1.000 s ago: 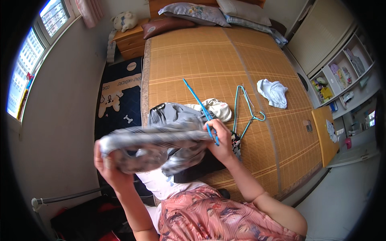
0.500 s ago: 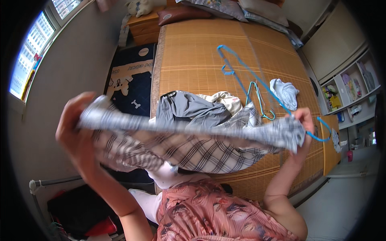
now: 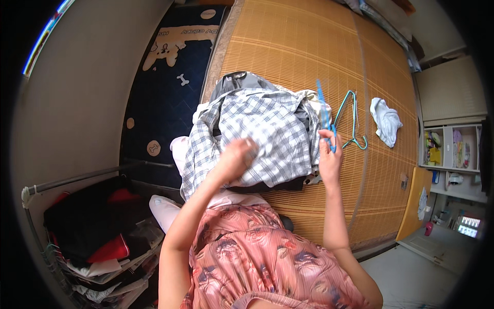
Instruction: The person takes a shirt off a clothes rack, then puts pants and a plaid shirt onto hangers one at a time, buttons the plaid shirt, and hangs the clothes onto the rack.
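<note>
A white shirt with dark plaid lines (image 3: 267, 118) lies spread over other clothes on the bed in front of me, one sleeve hanging toward my lap. My left hand (image 3: 236, 160) is over the shirt's near part, its fingers bent and smeared by motion, so I cannot tell whether they grip cloth. At the shirt's right edge, my right hand (image 3: 330, 157) is closed on a blue clothes hanger (image 3: 324, 108), which stands up edge-on from the fingers. Grey clothing (image 3: 244, 81) shows from under the shirt's far side.
On the bed mat (image 3: 288, 41) lie a teal hanger (image 3: 355, 118), right of my right hand, and a crumpled pale blue garment (image 3: 386, 122) beyond it. A rack with dark clothes (image 3: 92, 226) stands at the lower left. Open shelves (image 3: 450, 147) are at the right.
The plaid shirt, stretched between both raised hands before, now lies on the pile. My left hand has come down and inward; my right hand has moved left, with the blue hanger in it.
</note>
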`<state>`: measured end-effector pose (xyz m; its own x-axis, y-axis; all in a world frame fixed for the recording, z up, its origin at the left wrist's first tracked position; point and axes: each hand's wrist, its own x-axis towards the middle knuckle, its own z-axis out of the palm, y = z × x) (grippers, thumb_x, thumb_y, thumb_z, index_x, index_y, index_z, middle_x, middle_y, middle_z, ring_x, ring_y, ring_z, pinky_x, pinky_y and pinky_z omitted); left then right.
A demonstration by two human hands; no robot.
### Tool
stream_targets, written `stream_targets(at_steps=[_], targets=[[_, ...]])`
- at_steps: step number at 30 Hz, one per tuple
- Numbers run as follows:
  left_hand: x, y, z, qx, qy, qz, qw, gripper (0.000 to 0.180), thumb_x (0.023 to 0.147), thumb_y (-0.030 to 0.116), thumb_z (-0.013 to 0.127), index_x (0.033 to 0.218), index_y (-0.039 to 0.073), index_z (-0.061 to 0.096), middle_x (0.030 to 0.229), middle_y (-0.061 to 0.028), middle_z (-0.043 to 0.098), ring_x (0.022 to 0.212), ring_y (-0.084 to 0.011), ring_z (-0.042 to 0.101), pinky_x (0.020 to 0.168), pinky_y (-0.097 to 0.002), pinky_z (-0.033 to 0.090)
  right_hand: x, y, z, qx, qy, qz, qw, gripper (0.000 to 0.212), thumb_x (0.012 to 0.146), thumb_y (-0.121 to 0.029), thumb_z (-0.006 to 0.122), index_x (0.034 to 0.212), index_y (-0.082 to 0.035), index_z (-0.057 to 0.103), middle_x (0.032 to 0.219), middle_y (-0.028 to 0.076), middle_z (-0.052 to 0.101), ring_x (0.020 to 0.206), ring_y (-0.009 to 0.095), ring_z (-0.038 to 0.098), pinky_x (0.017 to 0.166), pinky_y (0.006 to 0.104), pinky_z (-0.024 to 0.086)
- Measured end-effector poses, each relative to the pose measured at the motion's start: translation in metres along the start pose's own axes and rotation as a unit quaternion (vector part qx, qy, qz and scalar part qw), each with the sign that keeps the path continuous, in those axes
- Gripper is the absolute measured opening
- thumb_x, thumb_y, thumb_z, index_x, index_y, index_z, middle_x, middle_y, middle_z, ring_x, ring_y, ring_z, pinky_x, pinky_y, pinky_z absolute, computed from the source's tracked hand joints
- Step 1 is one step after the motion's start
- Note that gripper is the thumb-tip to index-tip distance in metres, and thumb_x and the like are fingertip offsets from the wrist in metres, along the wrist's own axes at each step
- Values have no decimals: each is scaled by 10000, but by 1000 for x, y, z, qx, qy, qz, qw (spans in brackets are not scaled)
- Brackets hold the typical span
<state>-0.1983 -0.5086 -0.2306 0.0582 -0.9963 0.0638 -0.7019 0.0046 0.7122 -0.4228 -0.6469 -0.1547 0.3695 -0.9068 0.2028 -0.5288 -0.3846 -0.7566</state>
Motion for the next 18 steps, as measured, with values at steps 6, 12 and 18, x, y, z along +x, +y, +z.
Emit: stream_targets(at_steps=[6,12,18], targets=[[-21,25,11,-229,-299,-67,924,312,807,175,616,1104,84,636,1078,-151,628,1002,-284,596,887,-341,462,-13,-24,28,190,-89,33,977,213,911,3,476,1120,-26,501,932,77,614,908,173,601,795,288,458],[-8,-73,-8,-2,289,-221,932,418,847,134,572,1230,-3,474,1259,-203,480,1165,-367,447,993,-396,358,-14,-29,28,127,-132,51,982,176,925,-63,509,1077,25,523,894,74,646,827,127,598,733,253,472],[-14,-132,0,-154,280,-411,854,573,935,360,451,1260,-110,412,1195,-293,525,1123,-404,505,977,-410,379,-12,-38,19,97,-137,22,986,180,911,-111,550,1036,18,554,828,69,660,780,122,613,676,251,485]])
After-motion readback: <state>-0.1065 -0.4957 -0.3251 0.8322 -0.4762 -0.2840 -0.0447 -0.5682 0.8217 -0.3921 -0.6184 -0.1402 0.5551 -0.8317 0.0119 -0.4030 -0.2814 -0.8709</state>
